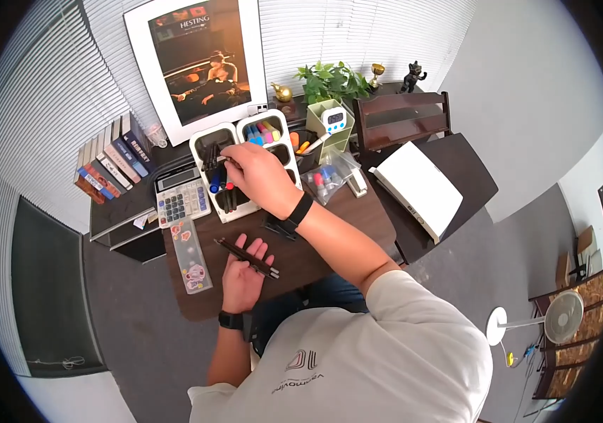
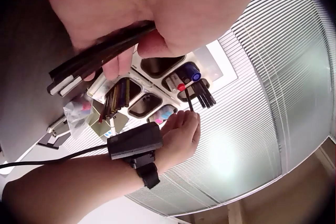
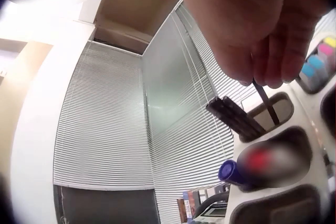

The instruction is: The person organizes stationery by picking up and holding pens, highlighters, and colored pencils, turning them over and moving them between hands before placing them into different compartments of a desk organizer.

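Both hands are busy: my right hand (image 1: 265, 180), at upper centre of the head view, pinches one slim dark pen (image 3: 266, 103) reaching into a compartment of the white organizer (image 3: 299, 106). My left hand (image 1: 243, 285), at lower centre, lies palm up, thumb and fingers holding several dark pens (image 1: 245, 258). Should my wrist bump the rim, the organizer could shift; if my left thumb loosens, those smooth barrels could roll away; a steep angle could jam the single pen against its leaning neighbours. Beneath everything, the tabletop (image 1: 308, 257) is dark and wood-grained. Rounded-cornered compartments shape the organizer; a crinkled clear bag (image 1: 346, 169) sits right of centre; a glossy, cylindrical blue cap (image 3: 228, 171) shows lower right in the right wrist view.
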`<action>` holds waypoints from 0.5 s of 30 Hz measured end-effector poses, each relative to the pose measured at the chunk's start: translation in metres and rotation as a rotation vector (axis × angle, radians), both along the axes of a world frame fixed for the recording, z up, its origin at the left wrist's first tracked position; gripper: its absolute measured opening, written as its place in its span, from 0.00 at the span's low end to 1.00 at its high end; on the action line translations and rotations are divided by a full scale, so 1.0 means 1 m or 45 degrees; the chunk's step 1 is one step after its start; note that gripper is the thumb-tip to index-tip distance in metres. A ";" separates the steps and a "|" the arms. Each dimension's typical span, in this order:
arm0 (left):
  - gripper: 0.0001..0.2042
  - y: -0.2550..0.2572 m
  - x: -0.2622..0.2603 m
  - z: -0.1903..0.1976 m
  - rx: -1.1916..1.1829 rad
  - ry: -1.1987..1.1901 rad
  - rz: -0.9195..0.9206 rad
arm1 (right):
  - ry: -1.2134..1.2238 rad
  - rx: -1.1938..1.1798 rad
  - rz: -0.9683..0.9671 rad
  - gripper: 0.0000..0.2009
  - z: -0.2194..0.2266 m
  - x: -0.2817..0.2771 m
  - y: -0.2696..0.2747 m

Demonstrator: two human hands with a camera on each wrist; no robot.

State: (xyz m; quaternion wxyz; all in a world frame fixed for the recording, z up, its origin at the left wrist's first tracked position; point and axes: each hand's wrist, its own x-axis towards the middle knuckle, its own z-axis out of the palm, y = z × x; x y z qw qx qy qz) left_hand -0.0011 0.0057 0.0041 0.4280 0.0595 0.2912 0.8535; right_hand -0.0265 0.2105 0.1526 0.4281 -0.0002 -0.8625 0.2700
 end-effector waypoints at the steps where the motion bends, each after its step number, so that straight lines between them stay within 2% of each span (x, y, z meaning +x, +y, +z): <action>1: 0.35 -0.002 0.001 -0.001 0.012 -0.007 0.003 | -0.073 -0.043 0.010 0.10 -0.002 -0.003 -0.003; 10: 0.33 -0.001 0.000 -0.005 0.050 -0.049 0.015 | -0.174 -0.035 0.027 0.13 -0.004 -0.009 -0.008; 13: 0.29 -0.001 -0.002 -0.006 0.022 -0.041 0.021 | -0.026 0.083 -0.068 0.14 0.004 0.014 -0.017; 15: 0.28 0.001 -0.004 -0.004 0.034 -0.039 0.033 | -0.189 -0.123 0.063 0.09 0.006 0.047 -0.033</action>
